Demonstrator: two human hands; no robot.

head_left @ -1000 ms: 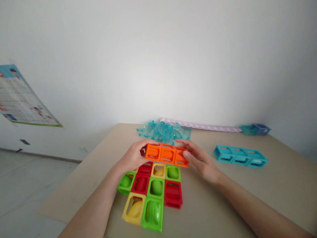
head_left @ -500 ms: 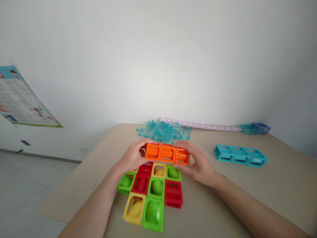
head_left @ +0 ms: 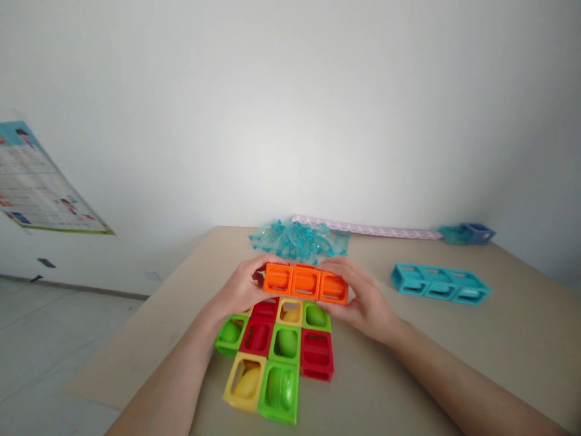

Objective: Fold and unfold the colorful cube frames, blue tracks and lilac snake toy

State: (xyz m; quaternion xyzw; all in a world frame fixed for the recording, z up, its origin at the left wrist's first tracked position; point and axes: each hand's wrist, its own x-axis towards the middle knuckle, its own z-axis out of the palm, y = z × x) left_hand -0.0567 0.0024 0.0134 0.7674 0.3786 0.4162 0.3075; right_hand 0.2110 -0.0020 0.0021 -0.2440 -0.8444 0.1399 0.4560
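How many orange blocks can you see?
3: the left block by the left hand, the middle block, and the right block by the right hand. More may hide behind them.

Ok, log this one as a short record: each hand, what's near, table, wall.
Left hand: holds left end of the three orange blocks
Right hand: holds their right end
Nearest the hands: red, yellow and green blocks
Table, right: three turquoise blocks
Table, back: see-through turquoise pile, purple strip
Wall: poster, left
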